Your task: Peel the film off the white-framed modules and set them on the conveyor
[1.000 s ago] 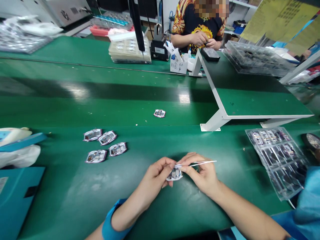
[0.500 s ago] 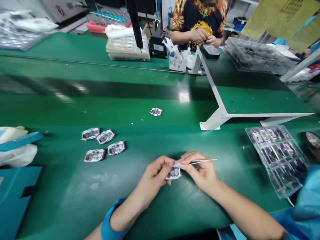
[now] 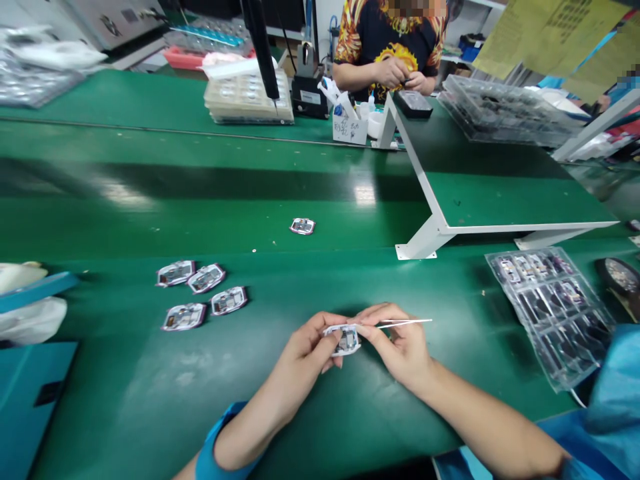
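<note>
Between my hands is a small watch-like electronic housing (image 3: pixel 349 343), white-rimmed with circuit parts showing inside. My left hand (image 3: pixel 303 351) grips it from the left, thumb over its face and fingers underneath. My right hand (image 3: pixel 400 343) is closed around slim tweezers (image 3: pixel 411 321), whose rear ends stick out to the right. Its fingertips meet the upper right edge of the housing; the tweezers' tips are hidden there. Similar housings (image 3: pixel 183 317) lie grouped on the green mat to the left, and a single housing (image 3: pixel 303 226) lies farther forward.
On the right, a clear compartment tray (image 3: pixel 545 300) holds several housings, beside a round dark container (image 3: pixel 620 275). A white-legged raised shelf (image 3: pixel 435 233) stands ahead of it. A blue folder-like object (image 3: pixel 35 400) lies at left. Across the bench, a co-worker (image 3: pixel 390 53) handles something small.
The view has shifted slightly, so the bench items sit a little farther left. My left thumb has moved slightly on the housing, showing more of its upper left rim. Both grips stay closed.
</note>
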Motion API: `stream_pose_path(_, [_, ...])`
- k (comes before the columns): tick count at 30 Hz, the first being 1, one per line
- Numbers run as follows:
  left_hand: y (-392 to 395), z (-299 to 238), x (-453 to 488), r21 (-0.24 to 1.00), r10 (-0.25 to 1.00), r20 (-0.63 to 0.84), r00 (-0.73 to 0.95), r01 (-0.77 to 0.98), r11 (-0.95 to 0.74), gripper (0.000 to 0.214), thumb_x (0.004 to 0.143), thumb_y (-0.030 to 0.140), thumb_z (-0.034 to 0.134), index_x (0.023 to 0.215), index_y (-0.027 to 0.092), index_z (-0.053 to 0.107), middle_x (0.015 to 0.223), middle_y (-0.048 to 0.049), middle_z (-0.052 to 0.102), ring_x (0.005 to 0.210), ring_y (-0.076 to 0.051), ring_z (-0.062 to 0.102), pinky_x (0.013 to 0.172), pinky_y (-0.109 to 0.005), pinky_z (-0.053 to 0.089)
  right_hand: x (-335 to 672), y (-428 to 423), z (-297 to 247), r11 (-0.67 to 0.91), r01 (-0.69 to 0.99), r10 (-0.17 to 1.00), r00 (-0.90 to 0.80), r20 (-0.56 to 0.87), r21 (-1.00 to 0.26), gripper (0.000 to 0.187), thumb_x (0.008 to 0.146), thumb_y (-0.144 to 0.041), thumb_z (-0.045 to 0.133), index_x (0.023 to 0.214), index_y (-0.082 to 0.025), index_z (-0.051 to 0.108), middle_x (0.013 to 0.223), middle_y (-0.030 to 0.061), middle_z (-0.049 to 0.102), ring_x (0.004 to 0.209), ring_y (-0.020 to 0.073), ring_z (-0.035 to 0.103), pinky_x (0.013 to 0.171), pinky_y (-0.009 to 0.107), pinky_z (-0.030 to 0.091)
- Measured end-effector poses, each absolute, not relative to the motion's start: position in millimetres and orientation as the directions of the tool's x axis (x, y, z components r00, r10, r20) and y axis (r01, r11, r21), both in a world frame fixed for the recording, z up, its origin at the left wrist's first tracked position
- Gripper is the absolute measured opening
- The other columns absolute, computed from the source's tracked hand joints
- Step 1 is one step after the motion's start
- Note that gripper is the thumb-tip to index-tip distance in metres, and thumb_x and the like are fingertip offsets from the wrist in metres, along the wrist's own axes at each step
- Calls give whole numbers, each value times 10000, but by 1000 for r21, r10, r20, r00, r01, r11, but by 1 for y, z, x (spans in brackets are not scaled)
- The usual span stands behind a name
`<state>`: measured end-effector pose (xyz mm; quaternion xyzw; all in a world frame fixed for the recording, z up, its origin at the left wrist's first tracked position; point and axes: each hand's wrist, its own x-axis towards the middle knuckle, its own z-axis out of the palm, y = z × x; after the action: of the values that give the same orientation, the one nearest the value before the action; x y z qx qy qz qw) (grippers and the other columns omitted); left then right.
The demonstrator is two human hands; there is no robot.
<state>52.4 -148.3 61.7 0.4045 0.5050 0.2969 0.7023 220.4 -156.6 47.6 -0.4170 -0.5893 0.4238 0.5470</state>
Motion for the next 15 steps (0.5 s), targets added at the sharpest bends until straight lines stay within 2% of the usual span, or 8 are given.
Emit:
stream_pose_path(6, [-149,60,54,857,828,-478,293,-51,512,306,749,417,660,885,144,643,705,18,583,583,-103,497,543,-217,388,221,-154,49,455,139,890,-110,443,-879,142,850,-93,666,913,-220,677,842,49,758,802,209,727,826,392,557])
stream_pose_path(9, [-148,59,55,853,830,-472,298,-85,516,278,761,413,655,850,150,639,676,22,572,565,-99,482,521,-209,358,220,-155,50,498,120,866,-112,487,-859,171,834,-83,682,915,-233,685,842,37,763,791,212,731,851,407,545])
stream_pose_path(11, [-147,60,54,850,835,-466,293,-113,514,258,775,404,644,837,153,637,652,23,565,553,-98,465,508,-207,335,219,-156,51,406,33,912,-72,403,-913,143,846,-117,681,918,-241,685,879,35,758,828,210,729,820,385,562])
stream_pose_path(13, [-147,62,53,846,839,-461,290,-141,514,249,781,396,639,840,154,637,654,17,570,555,-99,452,508,-209,327,217,-157,50,248,-125,968,-3,250,-961,79,860,-182,685,909,-245,679,896,26,751,846,199,727,772,342,576])
stream_pose_path(15, [-146,65,52,836,833,-462,303,-164,523,263,789,398,634,881,152,640,690,5,587,578,-106,460,519,-214,333,215,-155,48,122,-289,992,65,107,-950,46,857,-255,703,889,-246,670,877,3,749,823,183,733,756,306,575])
